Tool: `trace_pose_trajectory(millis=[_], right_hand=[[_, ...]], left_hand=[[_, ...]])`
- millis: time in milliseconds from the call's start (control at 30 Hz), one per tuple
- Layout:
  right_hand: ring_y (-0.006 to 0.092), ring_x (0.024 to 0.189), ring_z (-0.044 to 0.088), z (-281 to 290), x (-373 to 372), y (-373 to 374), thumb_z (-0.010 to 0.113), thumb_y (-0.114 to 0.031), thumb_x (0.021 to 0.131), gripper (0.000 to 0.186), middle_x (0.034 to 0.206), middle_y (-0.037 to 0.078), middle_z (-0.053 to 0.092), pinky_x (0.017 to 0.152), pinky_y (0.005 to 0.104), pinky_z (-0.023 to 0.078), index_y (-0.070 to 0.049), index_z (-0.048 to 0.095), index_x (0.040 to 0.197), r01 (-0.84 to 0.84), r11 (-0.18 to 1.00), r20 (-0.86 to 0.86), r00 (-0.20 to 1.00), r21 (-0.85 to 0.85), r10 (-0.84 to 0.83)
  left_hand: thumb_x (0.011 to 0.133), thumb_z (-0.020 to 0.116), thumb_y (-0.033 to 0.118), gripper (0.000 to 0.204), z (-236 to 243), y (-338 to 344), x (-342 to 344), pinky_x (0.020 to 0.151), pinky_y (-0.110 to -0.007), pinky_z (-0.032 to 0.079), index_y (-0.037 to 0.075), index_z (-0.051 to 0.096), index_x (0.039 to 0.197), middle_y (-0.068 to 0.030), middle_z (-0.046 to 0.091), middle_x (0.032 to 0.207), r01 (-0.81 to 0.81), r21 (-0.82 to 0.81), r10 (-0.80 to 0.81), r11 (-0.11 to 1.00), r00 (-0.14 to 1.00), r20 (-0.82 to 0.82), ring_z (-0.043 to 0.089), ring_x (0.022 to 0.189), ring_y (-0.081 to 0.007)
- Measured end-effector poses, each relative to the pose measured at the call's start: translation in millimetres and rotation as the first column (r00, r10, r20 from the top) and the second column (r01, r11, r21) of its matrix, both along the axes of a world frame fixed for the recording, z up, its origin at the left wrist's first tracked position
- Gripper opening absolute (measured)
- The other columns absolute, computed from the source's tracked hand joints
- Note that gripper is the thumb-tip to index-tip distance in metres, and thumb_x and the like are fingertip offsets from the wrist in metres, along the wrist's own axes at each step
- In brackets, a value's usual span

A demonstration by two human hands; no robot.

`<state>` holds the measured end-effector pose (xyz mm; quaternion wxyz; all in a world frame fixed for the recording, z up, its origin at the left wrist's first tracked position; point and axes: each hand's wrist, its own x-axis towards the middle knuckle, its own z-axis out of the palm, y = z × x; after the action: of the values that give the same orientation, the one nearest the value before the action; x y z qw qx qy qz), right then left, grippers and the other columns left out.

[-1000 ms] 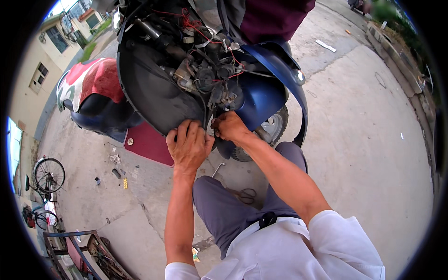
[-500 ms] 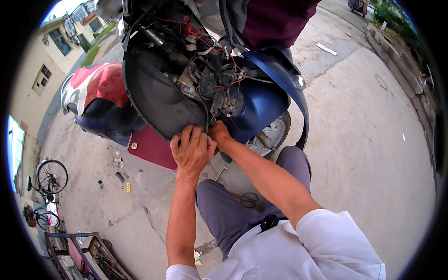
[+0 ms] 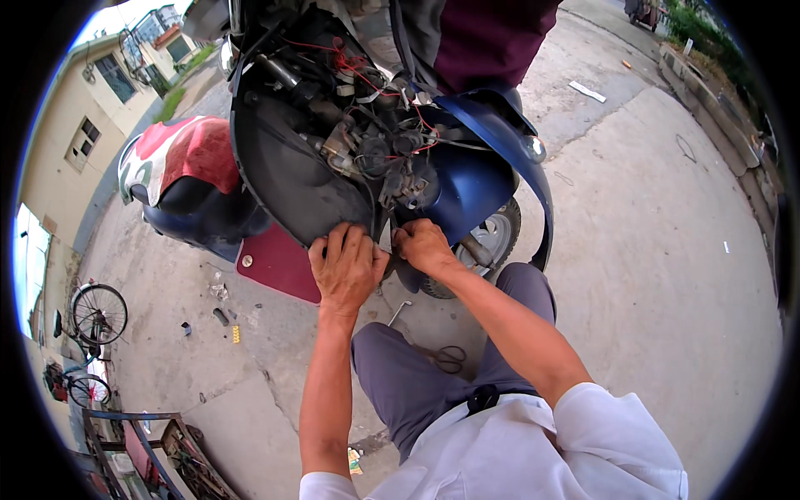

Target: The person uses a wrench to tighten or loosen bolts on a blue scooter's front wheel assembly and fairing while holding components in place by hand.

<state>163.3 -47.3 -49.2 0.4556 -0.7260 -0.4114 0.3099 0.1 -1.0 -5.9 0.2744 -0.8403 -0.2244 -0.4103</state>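
Note:
An opened-up motor scooter stands in front of me, with red wires point(image 3: 357, 73) and grimy mechanical parts bare. My left hand point(image 3: 346, 271) curls its fingers over the lower edge of a black plastic panel point(image 3: 292, 158), thumb beneath. Just right of it, my right hand point(image 3: 429, 248) is closed in a pinch beside the panel's lower tip; whatever lies between its fingertips is hidden. The dark blue fender point(image 3: 471, 179) rises behind my right hand, above the front wheel point(image 3: 500, 237). A curved blue trim piece point(image 3: 540, 196) hangs at the right.
A maroon floor mat point(image 3: 279, 265) and a seat under a red-and-white cloth point(image 3: 187, 154) are at the left. On the concrete lie a wrench point(image 3: 400, 312), scissors point(image 3: 450, 358) and small scraps. A bicycle point(image 3: 96, 317) and a metal frame point(image 3: 137, 442) stand farther left.
My right hand has drawn back to the right, away from the gap next to my left hand. My left hand keeps its hold on the panel edge. The whole view has shifted slightly.

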Motion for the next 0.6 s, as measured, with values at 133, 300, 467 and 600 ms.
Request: trace_pose_trajectory(millis=[133,300,467,600], right_hand=[[0.0452,0.106,0.068,9,3,-2,0.065,-0.033,0.093,0.035,0.104,0.029,0.072,0.096,0.0492,0.053,-0.002,0.079,0.1,0.01,1.0,0.021,1.0,0.004,-0.01],[0.0447,0.106,0.069,21,9,3,0.066,-0.032,0.092,0.036,0.105,0.029,0.073,0.097,0.0484,0.054,0.001,0.078,0.099,0.033,0.999,0.035,0.999,-0.028,-0.032],[0.0438,0.106,0.07,28,27,17,0.067,-0.03,0.089,0.038,0.103,0.031,0.072,0.095,0.0471,0.055,0.005,0.076,0.098,-0.048,0.993,0.038,0.998,-0.107,0.052],[0.0436,0.107,0.07,28,34,16,0.068,-0.029,0.088,0.038,0.103,0.032,0.072,0.095,0.0463,0.055,0.007,0.075,0.098,-0.079,0.986,-0.023,0.997,-0.147,0.076]], left_hand=[[0.074,0.071,0.016,0.011,0,0,-1,0.095,-0.04,0.036,0.01,0.067,0.082,0.0015,0.069,0.097,-0.006,-0.001,0.006,1.0,1.0,-0.012,0.065,0.102,-0.0171],[0.074,0.071,0.017,0.011,0,1,0,0.095,-0.039,0.036,0.01,0.067,0.081,0.0018,0.069,0.097,-0.002,0.007,0.002,1.0,1.0,-0.005,0.064,0.102,-0.0167],[0.074,0.071,0.017,0.011,-1,2,-1,0.095,-0.039,0.036,0.011,0.067,0.081,0.0022,0.069,0.098,-0.01,-0.001,0.01,1.0,1.0,-0.013,0.064,0.102,-0.0164],[0.074,0.071,0.017,0.009,-3,4,0,0.095,-0.039,0.036,0.012,0.066,0.08,0.0028,0.069,0.097,-0.011,0.031,0.011,0.999,1.0,-0.003,0.065,0.101,-0.0161]])
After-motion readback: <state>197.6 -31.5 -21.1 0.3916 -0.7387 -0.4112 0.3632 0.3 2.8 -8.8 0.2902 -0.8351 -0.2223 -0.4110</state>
